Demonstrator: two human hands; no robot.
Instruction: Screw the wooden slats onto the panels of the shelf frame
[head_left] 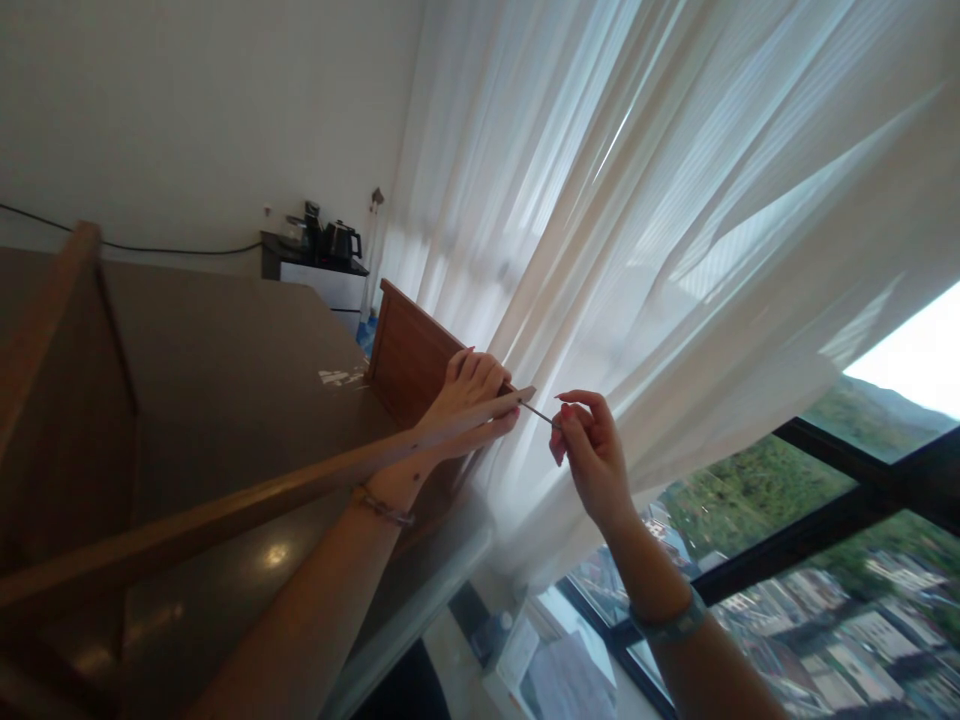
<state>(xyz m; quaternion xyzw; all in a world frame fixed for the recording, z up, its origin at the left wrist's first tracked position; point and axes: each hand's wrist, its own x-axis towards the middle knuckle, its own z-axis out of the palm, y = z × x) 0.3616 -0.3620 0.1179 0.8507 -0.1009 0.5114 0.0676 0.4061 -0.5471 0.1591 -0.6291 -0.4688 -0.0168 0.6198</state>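
My left hand [471, 382] is closed around the corner where a long wooden rail [285, 492] meets a reddish-brown wooden panel [414, 345]. Its fingers curl over the panel's top edge, and the rail runs across the hand and wrist. My right hand [592, 450] pinches a thin metal rod [538, 413], with some fingers held apart. The rod's far tip meets the end of the rail, close to a small dark hole; the end inside my fingers is hidden, so its exact kind cannot be told.
A dark table [225, 350] lies under the wooden parts, with another wooden panel [67, 400] standing at left. White scraps [341, 378] lie near the reddish panel. A black kettle [342, 240] stands on a cabinet behind. Sheer curtains [600, 250] hang close by, beside a window [817, 500].
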